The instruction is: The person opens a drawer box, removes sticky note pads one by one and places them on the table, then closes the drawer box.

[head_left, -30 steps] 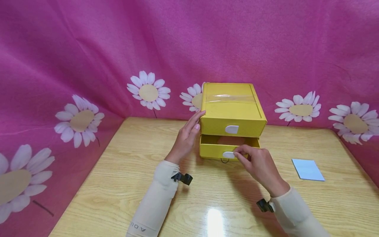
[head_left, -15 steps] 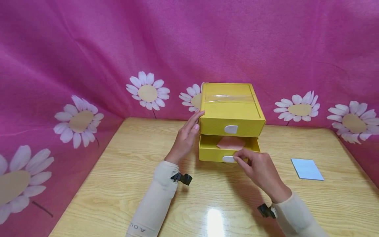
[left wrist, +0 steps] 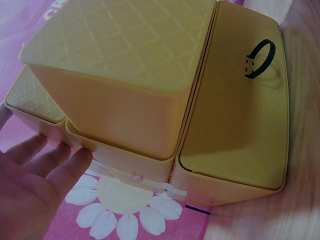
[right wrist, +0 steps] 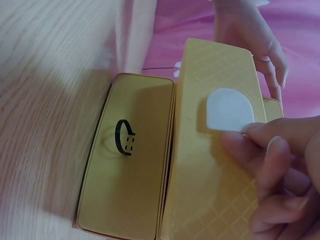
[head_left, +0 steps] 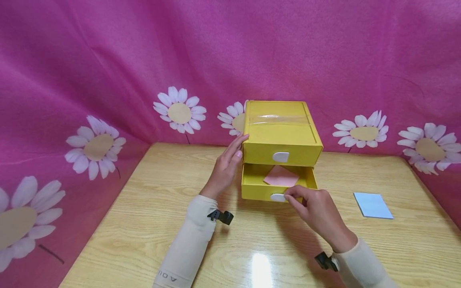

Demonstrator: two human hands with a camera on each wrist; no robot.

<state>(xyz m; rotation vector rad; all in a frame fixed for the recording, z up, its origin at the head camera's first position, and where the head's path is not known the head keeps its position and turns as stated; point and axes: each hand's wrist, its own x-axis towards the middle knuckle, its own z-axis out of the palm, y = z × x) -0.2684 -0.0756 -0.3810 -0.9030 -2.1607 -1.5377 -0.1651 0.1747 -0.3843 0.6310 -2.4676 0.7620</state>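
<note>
A yellow drawer box [head_left: 282,122] stands at the back of the table. One drawer [head_left: 257,192] below its top drawer [head_left: 248,154] is pulled out toward me, with a pink piece of paper [head_left: 281,176] lying inside. My right hand [head_left: 320,210] pinches the edge of that drawer's white tab [right wrist: 229,111] between thumb and finger. At the box's left side rests my left hand [head_left: 225,172], its fingers [left wrist: 72,167] fairly straight against the wall. In the wrist views, another drawer front with a black loop handle [left wrist: 262,60] sits pushed in beneath the pulled one.
A light blue pad of paper [head_left: 373,205] lies on the wooden table [head_left: 144,200] to the right of the box. Clear tape [head_left: 279,119] crosses the box top. A pink cloth [head_left: 230,48] with white flowers hangs behind and at the sides.
The right hand has drawn the drawer further out toward me, and more of the pink paper now shows. The left hand has stayed at the box's side.
</note>
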